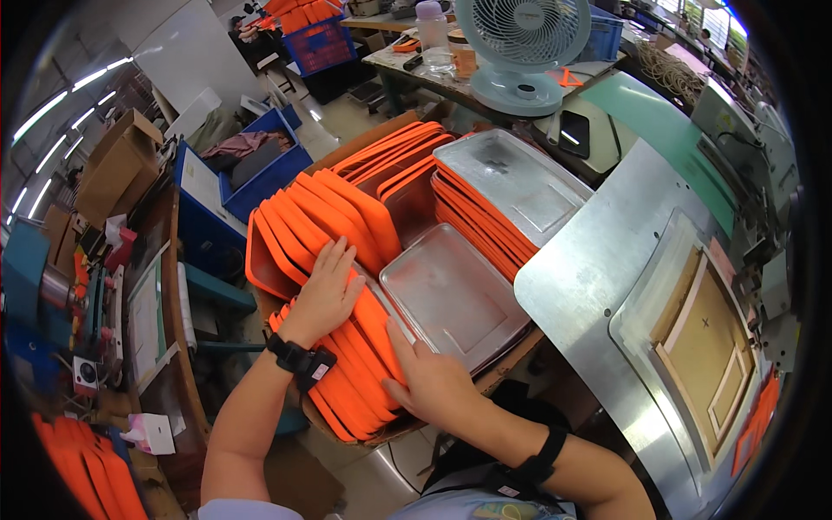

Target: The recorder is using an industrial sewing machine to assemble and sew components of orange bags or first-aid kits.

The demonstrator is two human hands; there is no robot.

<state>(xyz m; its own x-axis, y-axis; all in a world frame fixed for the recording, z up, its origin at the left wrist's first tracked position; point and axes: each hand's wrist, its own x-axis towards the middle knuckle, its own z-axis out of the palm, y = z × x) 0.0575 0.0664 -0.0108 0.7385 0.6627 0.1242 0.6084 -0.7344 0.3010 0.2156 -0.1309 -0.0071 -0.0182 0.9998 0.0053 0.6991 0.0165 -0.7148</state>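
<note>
My left hand (325,293) and right hand (433,386) are bare. Round my left wrist runs a black strap (282,350) bearing a boxy black device (310,371) with a small white label (321,371). A broad black band (546,452) circles my right forearm. My pale sleeve (251,510) is bluish; my light-blue shirt (464,504) shows yellowish line print.

I'm looking in remotely on a factory workshop — tube lights (89,79) are glowing overhead, orange pieces (351,204) are standing in batches, a fan (524,33) is sitting by a cluttered workbench (387,59), and a metal machine plate (589,269) is filling the right.
</note>
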